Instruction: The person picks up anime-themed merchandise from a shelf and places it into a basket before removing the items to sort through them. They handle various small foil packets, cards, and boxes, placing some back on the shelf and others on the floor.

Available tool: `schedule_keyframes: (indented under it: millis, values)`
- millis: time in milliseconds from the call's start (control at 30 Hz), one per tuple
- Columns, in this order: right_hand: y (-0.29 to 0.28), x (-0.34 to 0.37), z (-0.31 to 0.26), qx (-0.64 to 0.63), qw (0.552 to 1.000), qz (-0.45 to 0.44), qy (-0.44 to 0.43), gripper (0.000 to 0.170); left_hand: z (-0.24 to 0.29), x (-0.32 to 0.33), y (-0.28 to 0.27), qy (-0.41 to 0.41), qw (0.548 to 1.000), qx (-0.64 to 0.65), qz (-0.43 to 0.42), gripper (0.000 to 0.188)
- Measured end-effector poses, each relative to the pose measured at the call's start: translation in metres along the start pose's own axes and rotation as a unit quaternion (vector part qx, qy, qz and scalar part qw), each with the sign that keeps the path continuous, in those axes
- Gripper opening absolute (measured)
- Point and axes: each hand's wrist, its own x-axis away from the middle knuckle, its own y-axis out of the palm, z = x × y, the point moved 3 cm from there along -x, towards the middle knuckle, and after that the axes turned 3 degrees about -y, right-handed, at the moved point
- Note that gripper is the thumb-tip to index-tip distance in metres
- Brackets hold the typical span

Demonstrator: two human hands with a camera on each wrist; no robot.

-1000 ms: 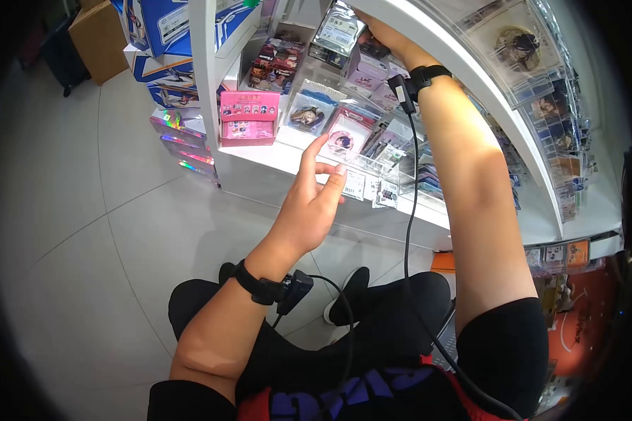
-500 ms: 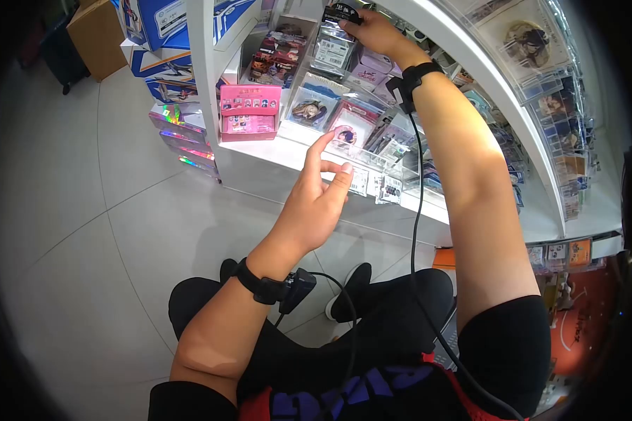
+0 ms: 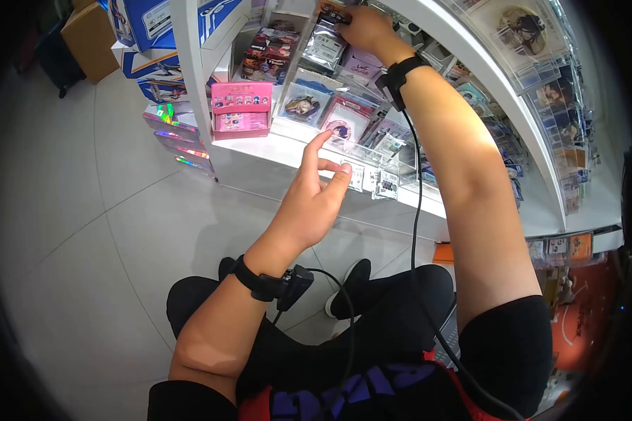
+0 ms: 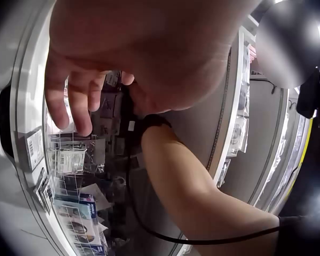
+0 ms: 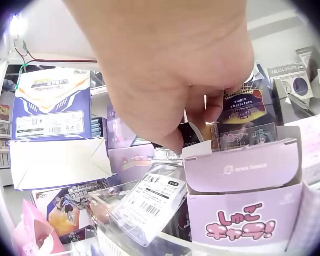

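At the back of the display shelf, my right hand [image 3: 366, 31] pinches the top of a small dark packet [image 3: 336, 14] between thumb and fingers. In the right wrist view the packet's black edge [image 5: 190, 133] shows at the thumb, and the hand covers most of it. Just in front stand clear-wrapped packs with barcode labels [image 5: 152, 200]. Beside them is a lilac box [image 5: 245, 216] with an upright flap. My left hand [image 3: 309, 203] holds nothing and hovers before the shelf's front edge, index finger extended near a pink badge card [image 3: 344, 126].
A pink display box [image 3: 241, 112] stands at the shelf's front left corner. Blue and white boxes [image 3: 144, 28] are stacked left of the white upright. Clear dividers separate the goods, and a curved white shelf edge [image 3: 470, 56] runs above the right arm. A cable hangs from the right wrist.
My right hand came up from among the goods with the dark packet, then shifted slightly left with it at the back row. The left hand has stayed nearly still.
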Motion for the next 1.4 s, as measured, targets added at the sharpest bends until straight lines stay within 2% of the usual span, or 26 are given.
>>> schedule_keyframes:
  millis: [33, 67, 100, 167, 200, 267, 300, 333, 367, 400, 467, 500, 533, 633, 667, 767, 833, 900, 967, 1033, 1100, 1167, 1200, 1300, 1367, 1400]
  values:
    - [-0.017, -0.005, -0.013, -0.038, 0.997, -0.052, 0.041, 0.04, -0.001, 0.0, 0.0, 0.0, 1.0, -0.003, -0.001, 0.069]
    - [-0.019, -0.01, -0.018, 0.0, 0.976, -0.155, 0.154, 0.04, 0.0, 0.0, 0.0, -0.008, 1.0, -0.018, 0.001, 0.069]
    - [0.0, -0.011, -0.004, -0.051, 0.99, -0.118, 0.061, 0.041, -0.001, 0.0, 0.0, -0.01, 1.0, -0.013, 0.001, 0.07]
    - [-0.005, 0.008, -0.007, -0.041, 0.995, 0.082, -0.026, 0.043, 0.001, 0.002, 0.0, -0.02, 1.0, -0.005, 0.008, 0.069]
    - [-0.029, 0.021, -0.02, -0.05, 0.997, 0.011, 0.062, 0.043, 0.003, 0.002, 0.0, -0.003, 1.0, -0.012, 0.025, 0.065]
    - [-0.07, 0.048, -0.033, -0.247, 0.968, 0.029, 0.032, 0.036, 0.003, 0.001, -0.002, 0.027, 0.998, -0.028, 0.054, 0.058]
    - [-0.084, 0.073, -0.039, -0.185, 0.973, 0.132, -0.031, 0.031, 0.0, -0.002, -0.005, 0.041, 0.997, -0.031, 0.061, 0.054]
    - [-0.091, 0.093, -0.035, -0.264, 0.957, 0.12, -0.014, 0.027, -0.004, -0.007, -0.009, 0.057, 0.996, -0.034, 0.067, 0.05]
    - [-0.107, 0.12, -0.037, -0.308, 0.944, 0.099, 0.062, 0.023, -0.008, -0.011, -0.011, 0.074, 0.994, -0.036, 0.073, 0.046]
    - [-0.118, 0.149, -0.035, -0.322, 0.937, 0.091, 0.1, 0.021, -0.004, -0.01, -0.01, 0.064, 0.994, -0.024, 0.083, 0.038]
    - [-0.123, 0.206, -0.022, -0.35, 0.914, 0.044, 0.2, 0.018, -0.012, -0.014, -0.01, 0.056, 0.994, -0.053, 0.081, 0.038]
    - [-0.12, 0.235, -0.014, -0.363, 0.894, 0.006, 0.264, 0.016, -0.015, -0.015, -0.008, 0.045, 0.992, -0.084, 0.08, 0.037]
    - [-0.113, 0.259, -0.008, -0.403, 0.854, -0.02, 0.328, 0.014, -0.021, -0.017, -0.004, 0.032, 0.992, -0.094, 0.08, 0.035]
    - [-0.109, 0.302, -0.006, -0.329, 0.889, -0.123, 0.293, 0.02, -0.036, -0.02, 0.009, 0.047, 0.963, -0.26, 0.058, 0.033]
    - [-0.103, 0.314, -0.009, -0.322, 0.908, -0.123, 0.237, 0.031, -0.036, -0.018, 0.017, 0.088, 0.937, -0.332, 0.065, 0.033]
    - [-0.092, 0.331, -0.025, -0.228, 0.959, -0.104, 0.133, 0.046, -0.038, -0.02, 0.039, 0.196, 0.821, -0.536, 0.002, 0.036]
    - [-0.079, 0.344, -0.029, -0.18, 0.964, -0.163, 0.109, 0.058, -0.046, -0.026, 0.052, 0.199, 0.803, -0.562, -0.015, 0.042]
    - [-0.067, 0.356, -0.03, -0.154, 0.966, -0.186, 0.09, 0.054, -0.056, -0.033, 0.061, 0.206, 0.777, -0.594, -0.019, 0.05]
    - [-0.061, 0.362, -0.026, -0.122, 0.977, -0.163, 0.07, 0.044, -0.066, -0.041, 0.068, 0.211, 0.752, -0.624, -0.022, 0.057]
    - [-0.058, 0.365, -0.024, -0.135, 0.977, -0.148, 0.076, 0.031, -0.076, -0.048, 0.071, 0.232, 0.728, -0.645, -0.007, 0.056]
    - [-0.055, 0.369, -0.022, -0.157, 0.975, -0.138, 0.075, 0.032, -0.081, -0.055, 0.073, 0.242, 0.711, -0.66, 0.009, 0.05]
    - [-0.055, 0.372, -0.019, -0.167, 0.974, -0.134, 0.074, 0.034, -0.079, -0.06, 0.072, 0.239, 0.743, -0.625, 0.013, 0.047]
    - [-0.057, 0.373, -0.017, -0.171, 0.975, -0.127, 0.071, 0.034, -0.077, -0.06, 0.074, 0.249, 0.744, -0.619, 0.028, 0.04]
    - [-0.057, 0.375, -0.012, -0.179, 0.977, -0.093, 0.072, 0.035, -0.072, -0.058, 0.073, 0.254, 0.755, -0.605, 0.023, 0.039]
    - [-0.06, 0.374, -0.007, -0.178, 0.98, -0.056, 0.074, 0.036, -0.062, -0.06, 0.069, 0.296, 0.777, -0.555, 0.033, 0.035]
    - [-0.063, 0.372, -0.004, -0.192, 0.977, -0.036, 0.081, 0.037, -0.058, -0.059, 0.068, 0.262, 0.817, -0.511, 0.05, 0.034]
